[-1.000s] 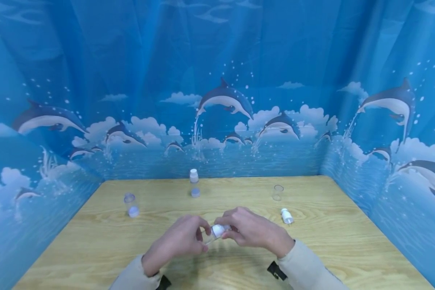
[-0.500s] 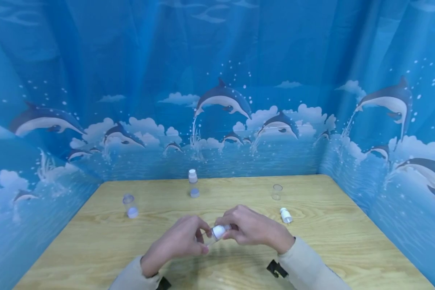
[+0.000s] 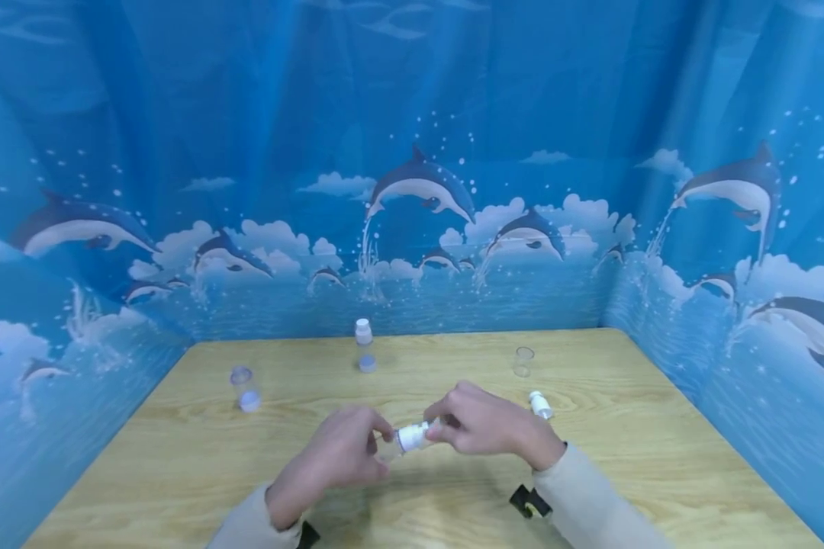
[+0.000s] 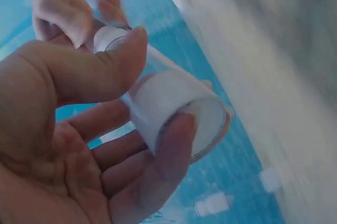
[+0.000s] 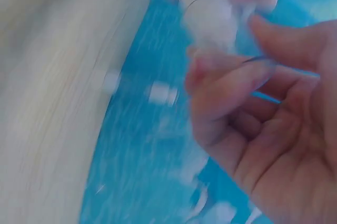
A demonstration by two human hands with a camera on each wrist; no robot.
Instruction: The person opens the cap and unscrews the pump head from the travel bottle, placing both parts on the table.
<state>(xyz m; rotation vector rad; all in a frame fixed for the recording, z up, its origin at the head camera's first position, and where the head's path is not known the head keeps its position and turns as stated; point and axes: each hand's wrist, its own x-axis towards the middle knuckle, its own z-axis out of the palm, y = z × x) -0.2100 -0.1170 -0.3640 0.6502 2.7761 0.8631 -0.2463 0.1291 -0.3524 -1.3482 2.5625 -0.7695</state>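
In the head view a small clear bottle with a white pump top (image 3: 412, 437) lies tilted between both hands above the table. My left hand (image 3: 346, 450) holds its clear body, thumb and fingers around the wall; in the left wrist view the white base (image 4: 174, 110) shows. My right hand (image 3: 484, 423) pinches at the other end, at the pump's tip. There, a thin dark rim shows between its fingers in the right wrist view, apparently of a clear cap (image 5: 258, 59); blur hides the detail.
On the wooden table (image 3: 302, 389) an upright bottle (image 3: 365, 345) stands at the back. A clear bottle body (image 3: 245, 389) is at left, a clear cap (image 3: 523, 363) at back right, and a white pump top (image 3: 540, 406) lies behind the right hand. A dolphin-print curtain (image 3: 412, 290) surrounds the table.
My right hand has shifted slightly right and up, and more of the white pump top shows between the hands. The bottle lies more level. My left hand has barely moved.
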